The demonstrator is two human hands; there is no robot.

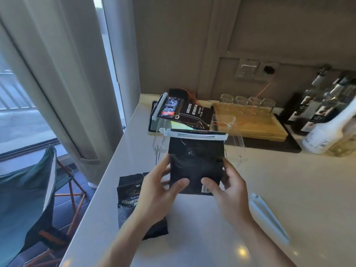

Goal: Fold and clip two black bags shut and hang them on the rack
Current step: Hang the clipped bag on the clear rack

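Note:
A black bag point(196, 157) is held upright above the white counter, its top closed by a long white clip point(194, 134). My left hand point(158, 187) grips its left lower side and my right hand point(229, 187) grips its right lower side, thumbs on the front. The clip lies level with the top of a clear acrylic rack point(237, 135) just behind the bag. A second black bag point(133, 203) lies flat on the counter to the left, partly under my left forearm. A loose white clip point(269, 218) lies on the counter to the right.
Behind the rack another clipped bag point(194, 112) leans on a dark tray. A wooden tray point(250, 122) with glasses point(246, 102) stands at the back, bottles point(327, 120) at far right. The counter's edge runs along the left, with a folding chair point(28, 199) below.

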